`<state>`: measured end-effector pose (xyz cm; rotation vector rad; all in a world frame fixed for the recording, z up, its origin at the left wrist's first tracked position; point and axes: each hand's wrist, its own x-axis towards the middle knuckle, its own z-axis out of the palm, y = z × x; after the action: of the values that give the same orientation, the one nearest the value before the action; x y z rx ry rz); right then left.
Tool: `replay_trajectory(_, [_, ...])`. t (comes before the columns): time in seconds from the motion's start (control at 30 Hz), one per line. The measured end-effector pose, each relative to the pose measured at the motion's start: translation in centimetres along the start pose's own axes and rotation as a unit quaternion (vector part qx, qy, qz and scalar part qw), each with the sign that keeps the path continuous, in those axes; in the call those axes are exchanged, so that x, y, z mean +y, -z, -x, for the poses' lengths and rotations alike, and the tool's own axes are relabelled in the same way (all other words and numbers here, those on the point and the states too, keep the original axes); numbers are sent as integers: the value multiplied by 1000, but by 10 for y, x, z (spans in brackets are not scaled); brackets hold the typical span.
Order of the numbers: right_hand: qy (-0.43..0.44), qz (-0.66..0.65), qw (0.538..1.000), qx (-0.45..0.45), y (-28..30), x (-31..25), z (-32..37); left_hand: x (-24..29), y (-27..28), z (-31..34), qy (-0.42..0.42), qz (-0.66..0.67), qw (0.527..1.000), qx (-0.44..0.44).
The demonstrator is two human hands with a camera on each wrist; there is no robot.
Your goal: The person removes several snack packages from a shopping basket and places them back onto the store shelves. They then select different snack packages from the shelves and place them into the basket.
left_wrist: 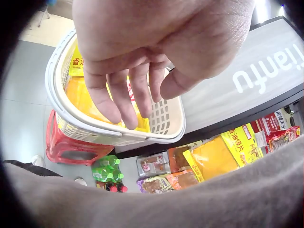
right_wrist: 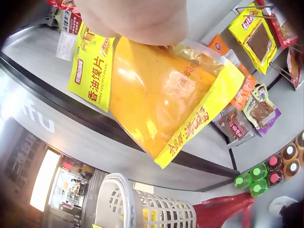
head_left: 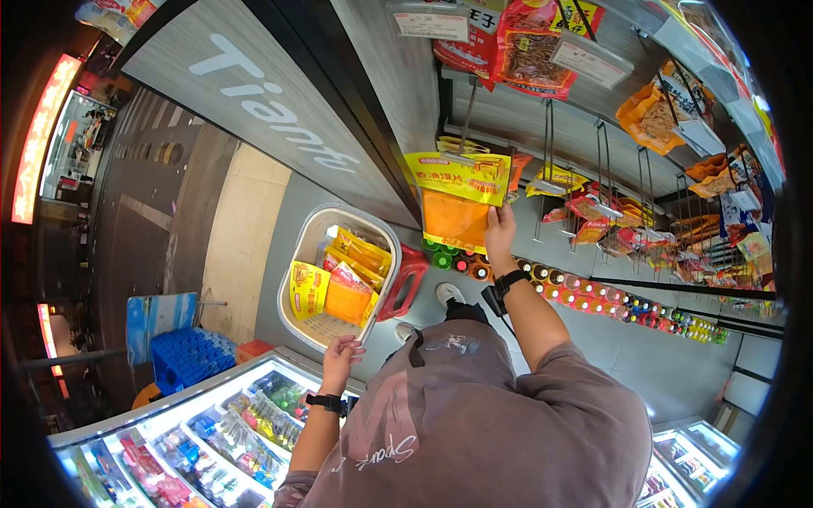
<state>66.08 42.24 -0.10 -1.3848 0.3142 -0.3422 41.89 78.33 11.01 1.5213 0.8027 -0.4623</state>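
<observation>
Shop interior, grey floor (head_left: 584, 351): yellow packet (head_left: 457, 218) just left of your right hand (head_left: 501, 229).
Your right hand pinches the packet's edge; whether its hook is cleared cannot be told. Step judged in hand: handling stock at the rack; the next move calls for a firm edge grip. Your left hand (head_left: 341, 360) hangs loosely half-open, holding nothing, the basket (head_left: 315, 245) just ahead. Bottles (head_left: 584, 300) stand below and right of your right hand.
</observation>
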Motion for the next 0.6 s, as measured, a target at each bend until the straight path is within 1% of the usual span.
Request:
replay_trajectory(0.1, [22, 19, 1000, 12, -1, -17, 1, -3, 0, 0, 1, 4, 1000, 4])
replay_trajectory(0.13, [22, 18, 1000, 11, 0, -12, -1, -4, 0, 1, 1, 5, 1000, 3])
replay_trajectory(0.2, [11, -52, 998, 24, 2, -2, -6, -4, -3, 1, 0, 6, 1000, 2])
replay_trajectory(0.23, [11, -53, 998, 24, 3, -3, -7, -4, -4, 1, 2, 6, 1000, 2])
replay_trajectory(0.33, [3, -30, 999, 25, 5, -4, -7, -2, -6, 2, 2, 6, 1000, 2])
replay_trajectory(0.4, [8, 16, 1000, 26, 6, -6, -4, -1, -7, 2, 0, 6, 1000, 0])
replay_trajectory(0.6, [20, 22, 999, 12, 3, -25, 4, 1, -8, 4, 3, 2, 1000, -4])
